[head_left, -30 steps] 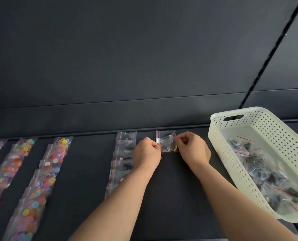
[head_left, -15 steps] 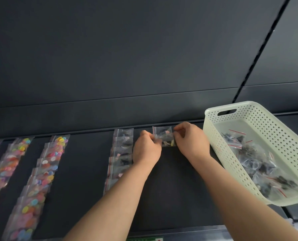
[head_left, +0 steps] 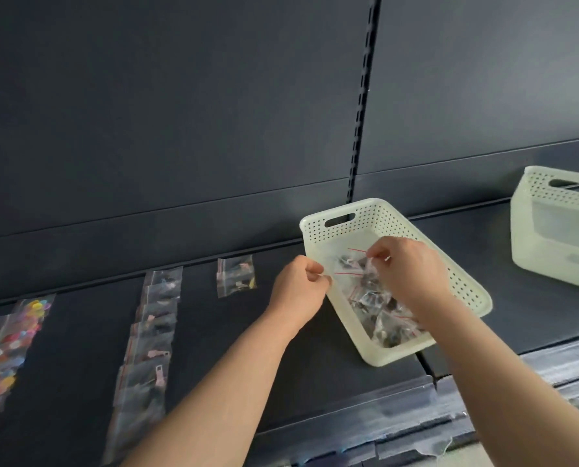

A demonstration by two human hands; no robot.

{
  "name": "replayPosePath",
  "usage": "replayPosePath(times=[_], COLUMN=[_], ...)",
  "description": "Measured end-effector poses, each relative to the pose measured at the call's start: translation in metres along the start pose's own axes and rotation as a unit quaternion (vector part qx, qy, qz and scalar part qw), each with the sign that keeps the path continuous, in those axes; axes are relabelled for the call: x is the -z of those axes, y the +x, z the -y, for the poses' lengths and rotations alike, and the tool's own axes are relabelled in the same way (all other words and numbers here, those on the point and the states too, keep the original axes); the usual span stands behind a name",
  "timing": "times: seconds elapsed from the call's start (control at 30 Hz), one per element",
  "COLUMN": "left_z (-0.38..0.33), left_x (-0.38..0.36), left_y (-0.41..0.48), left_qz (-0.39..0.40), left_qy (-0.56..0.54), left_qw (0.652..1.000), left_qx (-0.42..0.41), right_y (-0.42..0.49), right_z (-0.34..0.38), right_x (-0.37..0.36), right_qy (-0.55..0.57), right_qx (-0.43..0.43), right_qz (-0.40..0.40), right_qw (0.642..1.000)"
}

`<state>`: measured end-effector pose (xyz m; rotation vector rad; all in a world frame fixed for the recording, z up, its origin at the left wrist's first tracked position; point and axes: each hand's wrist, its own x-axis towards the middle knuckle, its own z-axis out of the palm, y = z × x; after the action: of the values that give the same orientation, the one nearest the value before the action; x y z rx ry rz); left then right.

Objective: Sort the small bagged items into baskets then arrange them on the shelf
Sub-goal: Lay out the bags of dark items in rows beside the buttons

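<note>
Two bare forearms [head_left: 234, 375], a bare left hand [head_left: 296, 291] and a bare right hand [head_left: 413, 281].

Light's soft and even but kinda dim overall, since the dark shelf [head_left: 234, 338] and back panel [head_left: 180, 112] soak it all up. The white basket [head_left: 467, 291] is the brightest thing in view. The rows of bags [head_left: 153, 332] on the left go smeary toward the bottom edge. The shelf's front lip [head_left: 399, 419] and the second basket [head_left: 558, 227] are blurred too. The wide-angle lens bends the slotted upright [head_left: 362, 112].
</note>
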<state>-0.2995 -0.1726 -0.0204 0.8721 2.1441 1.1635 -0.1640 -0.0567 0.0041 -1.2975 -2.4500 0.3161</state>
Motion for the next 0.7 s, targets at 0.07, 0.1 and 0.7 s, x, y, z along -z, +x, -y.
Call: replayPosePath(times=[0.07,0.1,0.7], left_z=[-0.006,-0.009,-0.035], left_x=[-0.01,-0.014,0.009], left_y=[-0.001,-0.002,-0.035], left_qz=[-0.014,-0.018,-0.044], left_qy=[0.002,0.001,-0.182], left_qw=[1.0,1.0,0.982], left_qx=[0.008,0.012,-0.004], right_y=[-0.003,-0.004,-0.003], right_z=[-0.012,-0.015,0.029], right_x=[0.007,0.011,0.028], right_qy=[0.02,0.016,0.301], right_qx=[0.02,0.033,0.06], right_qz=[0.075,0.117,0.084], right_qw=[0.997,0.992,0.948])
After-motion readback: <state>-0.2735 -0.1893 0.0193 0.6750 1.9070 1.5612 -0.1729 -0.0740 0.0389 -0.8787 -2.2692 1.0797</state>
